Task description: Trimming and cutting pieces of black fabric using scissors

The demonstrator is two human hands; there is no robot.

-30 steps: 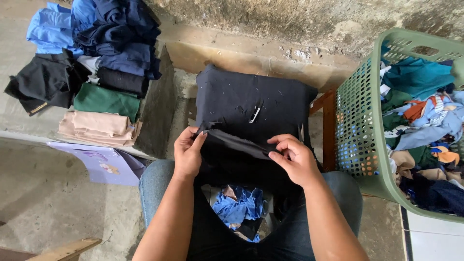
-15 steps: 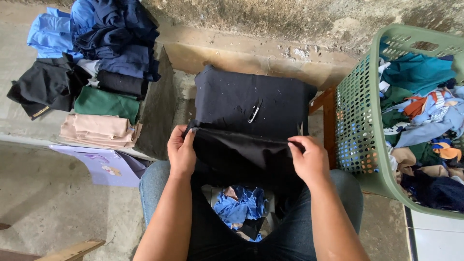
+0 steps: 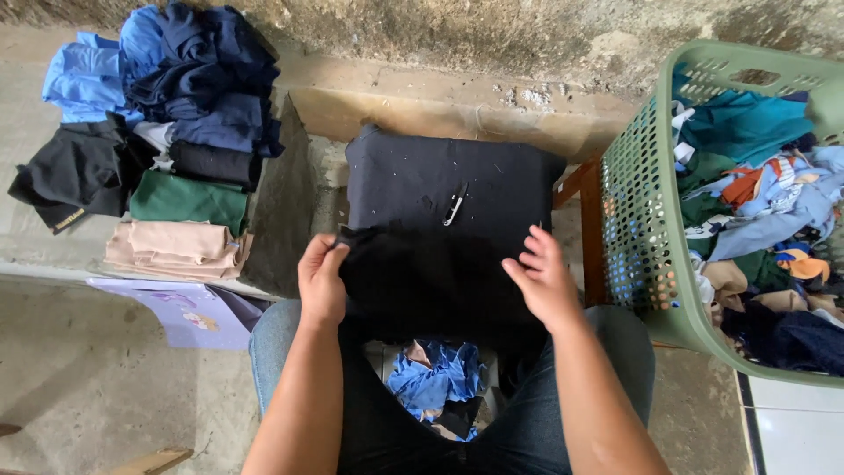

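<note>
A dark navy garment [image 3: 440, 211] lies folded over my knees and a low surface in front of me, with a small white clip or tag [image 3: 454, 208] on its top. My left hand [image 3: 322, 280] pinches the garment's near left corner. My right hand [image 3: 543, 280] rests with spread fingers on the near right edge, not gripping. Between my legs lies a small heap of blue and dark cloth [image 3: 435, 383].
Folded clothes [image 3: 176, 202] in blue, black, green and beige are stacked on a ledge at left. A green plastic laundry basket [image 3: 646, 255] full of mixed clothes stands at right, beside a wooden frame [image 3: 587, 220]. A lilac sheet [image 3: 185, 312] lies below the ledge.
Both hands have moved apart along the garment's near edge, smoothing the fold flat. My right hand has loosened its pinch and now lies with fingers spread.
</note>
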